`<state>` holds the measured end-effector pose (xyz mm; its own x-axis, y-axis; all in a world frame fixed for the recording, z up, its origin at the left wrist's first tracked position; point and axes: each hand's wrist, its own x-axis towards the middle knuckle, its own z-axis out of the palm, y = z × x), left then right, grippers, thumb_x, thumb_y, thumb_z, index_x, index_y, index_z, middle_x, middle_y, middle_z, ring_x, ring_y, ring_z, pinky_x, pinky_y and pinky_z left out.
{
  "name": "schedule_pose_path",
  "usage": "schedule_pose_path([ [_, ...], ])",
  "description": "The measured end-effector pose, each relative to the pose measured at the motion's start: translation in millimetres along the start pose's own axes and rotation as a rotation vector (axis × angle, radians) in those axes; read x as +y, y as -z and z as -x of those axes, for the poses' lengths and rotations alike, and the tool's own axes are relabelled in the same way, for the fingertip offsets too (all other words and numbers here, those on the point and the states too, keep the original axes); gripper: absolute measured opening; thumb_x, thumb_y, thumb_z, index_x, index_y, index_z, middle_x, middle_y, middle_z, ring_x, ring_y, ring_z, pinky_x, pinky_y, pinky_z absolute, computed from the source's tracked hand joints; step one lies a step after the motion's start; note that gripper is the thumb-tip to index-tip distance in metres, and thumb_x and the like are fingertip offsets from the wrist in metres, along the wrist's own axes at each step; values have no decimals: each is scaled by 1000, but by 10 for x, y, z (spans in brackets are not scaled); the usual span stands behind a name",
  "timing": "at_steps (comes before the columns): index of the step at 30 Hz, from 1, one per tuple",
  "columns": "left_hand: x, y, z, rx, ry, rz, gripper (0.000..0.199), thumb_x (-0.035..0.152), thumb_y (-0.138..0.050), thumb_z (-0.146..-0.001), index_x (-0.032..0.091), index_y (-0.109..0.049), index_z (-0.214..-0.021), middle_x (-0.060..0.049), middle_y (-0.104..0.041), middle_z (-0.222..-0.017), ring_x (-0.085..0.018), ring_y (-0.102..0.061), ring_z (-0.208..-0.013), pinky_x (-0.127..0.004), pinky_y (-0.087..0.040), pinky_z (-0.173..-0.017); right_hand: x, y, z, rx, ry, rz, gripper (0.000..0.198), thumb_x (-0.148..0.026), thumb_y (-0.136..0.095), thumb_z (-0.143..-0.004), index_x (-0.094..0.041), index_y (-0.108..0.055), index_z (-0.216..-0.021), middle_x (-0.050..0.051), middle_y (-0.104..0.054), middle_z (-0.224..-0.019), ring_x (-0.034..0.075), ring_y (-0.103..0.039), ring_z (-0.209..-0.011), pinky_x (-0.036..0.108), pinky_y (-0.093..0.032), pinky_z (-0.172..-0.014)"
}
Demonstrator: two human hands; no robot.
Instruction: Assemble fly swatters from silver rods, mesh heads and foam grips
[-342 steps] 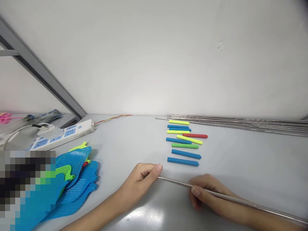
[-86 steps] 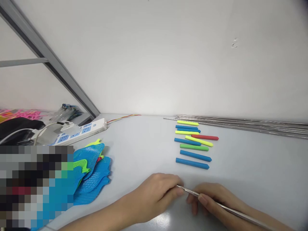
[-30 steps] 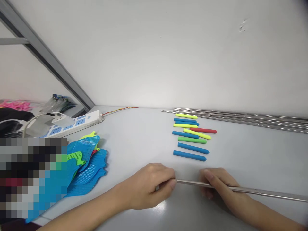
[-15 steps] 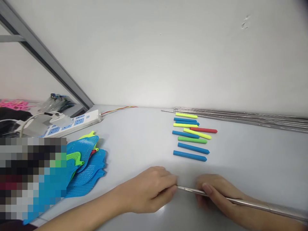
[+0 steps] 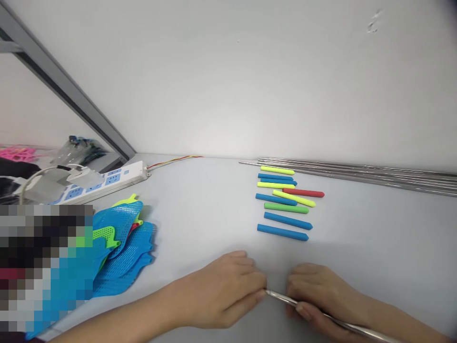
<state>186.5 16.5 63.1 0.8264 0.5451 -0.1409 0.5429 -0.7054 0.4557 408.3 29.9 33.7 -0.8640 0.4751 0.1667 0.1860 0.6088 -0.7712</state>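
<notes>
"At the near side of the smooth grey table, where is the slender, silvery metal rod?"

"Between the hands. The left hand pinches its tip; the right hand clamps its shaft between thumb and curled fingers."

"Progress?"

"Handling appears under way; completion cannot be told. Left lying: straight, shiny metal rods; pointed, matt sticks in four colours; perforated, leaf-shaped plastic sheets, mostly blue."

Four colours filling the sticks

Blue, yellow, green and red are colouring them. The near rod is gleaming silver. Left, blue and green paddles are showing dotted holes; a white strip is carrying blue patches.
</notes>
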Motion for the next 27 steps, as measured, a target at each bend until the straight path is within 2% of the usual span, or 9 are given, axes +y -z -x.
schedule_pose_path([
  [4,25,-7,-4,-8,5,-13,21,25,-28,-92,18,-40,-76,0,-52,-71,-14,-45,-68,-28,-33,-69,27,-33,4,5,8,34,42,-35,-15,-92,-20,-50,-73,3,-57,-61,14,-50,-57,26,-38,-57],
  [10,45,8,-1,-15,9,-16,18,24,-31,-91,18,-41,-76,0,-53,-71,-14,-46,-68,-29,-33,-70,-104,61,-37,-55,-41,21,46,-35,-15,-92,-18,-52,-71,4,-58,-61,14,-51,-58,26,-39,-58],
  [15,54,5,6,28,-8,57,14,21,-36,-87,19,-40,-74,1,-52,-67,-14,-47,-65,-28,-34,-69,-162,127,-15,-108,-162,-69,37,-29,-21,-93,-19,-51,-73,2,-57,-68,14,-51,-66,26,-40,-67],
  [19,46,9,18,30,-41,142,12,17,-37,-83,19,-38,-72,1,-51,-65,-14,-47,-62,-27,-35,-67,-133,132,13,-94,-233,-125,37,-37,-24,-93,-19,-49,-71,2,-51,-68,14,-48,-65,24,-39,-62],
  [23,49,40,29,67,-63,201,6,18,-36,-83,19,-42,-82,-1,-53,-72,-14,-48,-67,-28,-36,-69,-133,144,5,-94,-240,-156,40,-43,-24,-91,-18,-48,-71,2,-49,-68,14,-47,-65,24,-38,-60],
  [27,68,66,29,138,-67,209,18,21,-42,-83,17,-43,-100,-2,-54,-79,-15,-47,-71,-27,-37,-71,-174,164,-10,-78,-232,-168,42,-45,-21,-92,-18,-47,-72,1,-49,-68,14,-47,-66,24,-38,-62],
])
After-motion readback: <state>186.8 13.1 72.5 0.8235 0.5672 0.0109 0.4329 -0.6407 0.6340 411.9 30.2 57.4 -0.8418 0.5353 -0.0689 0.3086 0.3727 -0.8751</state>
